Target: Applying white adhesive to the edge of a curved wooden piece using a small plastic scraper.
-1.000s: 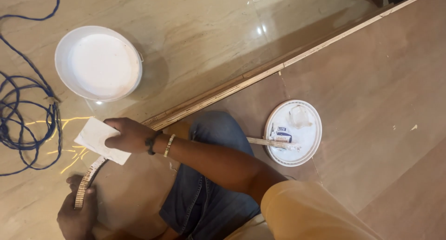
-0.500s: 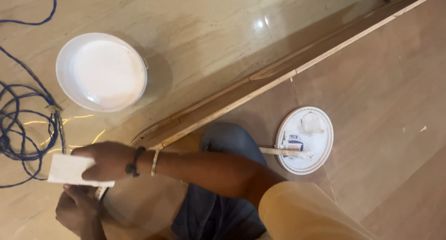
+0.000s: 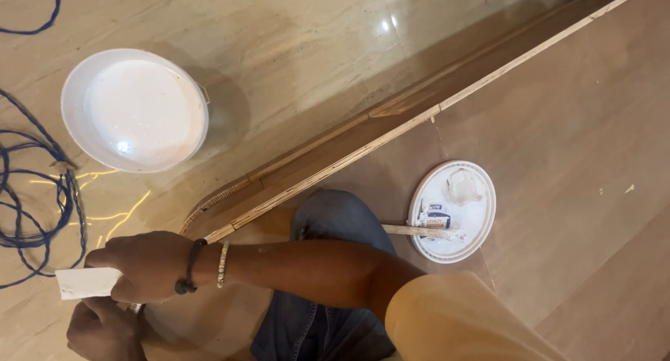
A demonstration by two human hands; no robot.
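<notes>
You've got a small white card (image 3: 80, 283) pinched in your right hand (image 3: 143, 265), fingers folded tight over its near end, the pale edge poking out to the left, low over the marble floor (image 3: 314, 61) at the bottom-left of the view. Your arm reaches across your body and over your denim knee (image 3: 328, 221), bracelets at the wrist. Just beneath, your left hand (image 3: 105, 332) is curled up close under the card, touching or nearly touching it; whether it grips anything I cannot tell, the fingers are tucked out of sight. Right beside both hands, the near end of the long plywood strip (image 3: 335, 162) runs away diagonally to the upper right, its layered edge bare and clean, no white on it anywhere that I can see, so by my read the spreading is yet to come. Out beyond, the white bucket of glue (image 3: 132, 109) sits full and open on the floor, well apart from your hands. To the right, on the brown board (image 3: 572, 123), the white lid (image 3: 453, 211) holds a dab of paste and a wooden stick (image 3: 419, 230), untouched. Blue cable (image 3: 28, 193) loops at the far left.
</notes>
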